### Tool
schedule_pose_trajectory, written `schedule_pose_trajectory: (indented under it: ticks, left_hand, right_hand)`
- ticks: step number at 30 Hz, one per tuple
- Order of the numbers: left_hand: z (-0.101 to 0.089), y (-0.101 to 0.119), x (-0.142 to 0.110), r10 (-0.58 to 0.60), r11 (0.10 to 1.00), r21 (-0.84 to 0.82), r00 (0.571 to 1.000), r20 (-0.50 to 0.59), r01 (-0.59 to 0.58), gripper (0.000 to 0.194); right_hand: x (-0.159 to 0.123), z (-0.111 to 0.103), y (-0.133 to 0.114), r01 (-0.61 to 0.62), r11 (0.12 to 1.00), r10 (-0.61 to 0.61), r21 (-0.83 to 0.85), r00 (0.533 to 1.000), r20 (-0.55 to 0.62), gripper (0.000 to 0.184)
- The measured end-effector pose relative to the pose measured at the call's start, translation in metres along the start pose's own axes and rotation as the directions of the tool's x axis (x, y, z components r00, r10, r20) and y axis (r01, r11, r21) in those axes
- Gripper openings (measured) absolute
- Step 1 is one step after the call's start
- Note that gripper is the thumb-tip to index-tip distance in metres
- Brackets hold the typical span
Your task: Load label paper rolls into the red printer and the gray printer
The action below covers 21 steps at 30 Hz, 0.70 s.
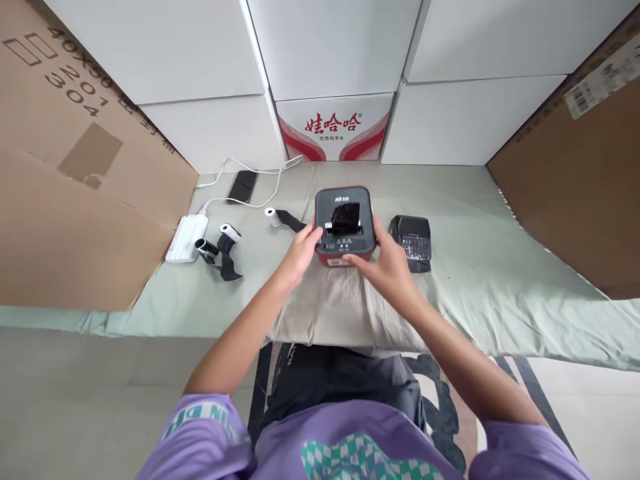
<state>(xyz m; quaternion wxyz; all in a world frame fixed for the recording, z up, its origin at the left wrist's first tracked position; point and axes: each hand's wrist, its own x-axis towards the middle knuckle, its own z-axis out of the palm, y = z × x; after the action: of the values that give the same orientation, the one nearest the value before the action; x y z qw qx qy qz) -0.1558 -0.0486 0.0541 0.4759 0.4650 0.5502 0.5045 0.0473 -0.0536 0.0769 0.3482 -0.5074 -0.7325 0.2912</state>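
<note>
Between my two hands is a small boxy printer [327, 207] with a dark grey top and red sides. A black glossy strip [346, 217] stands up out of the slot in its top. My left hand [300, 250] grips the printer's left side, its thumb by the top edge. Around the right side and front corner wraps my right hand [390, 267], thumb along the front edge. To the left of the printer lies a small paper roll [273, 217] with a dark tail. A black packet with a printed label [411, 243] rests just right of my right hand.
Two more rolls with dark paper [225, 257] lie at the left, beside a white power strip [186, 239]. A white cable [265, 200] runs past a black phone [243, 187]. White boxes [335, 130] line the back; cardboard boxes [90, 200] flank both sides of the cloth-covered surface.
</note>
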Motion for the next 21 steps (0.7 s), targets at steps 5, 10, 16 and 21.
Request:
schedule_pose_trajectory:
  ticks: [5,10,16,21]
  left_hand:
    - [-0.001,-0.021,-0.034,-0.039,0.991,0.126,0.999,-0.033,0.043,0.053]
    - [-0.009,-0.024,-0.036,0.004,0.992,0.125,0.999,0.044,-0.01,0.064]
    - [-0.01,-0.03,-0.033,0.014,0.986,0.167,1.0,0.02,-0.017,0.074]
    - [-0.007,-0.03,-0.033,-0.067,0.997,-0.045,0.997,-0.033,0.066,0.074]
  right_hand:
    - [-0.035,0.019,0.011,-0.039,0.997,0.039,0.064,0.999,0.003,0.091]
    - [-0.039,0.022,0.018,-0.013,0.996,0.014,0.085,1.0,-0.022,0.093]
    - [-0.03,0.013,0.025,-0.026,0.986,0.038,0.166,0.997,-0.066,0.067]
    - [-0.017,0.007,0.025,-0.04,0.97,0.066,0.241,0.993,-0.101,0.049]
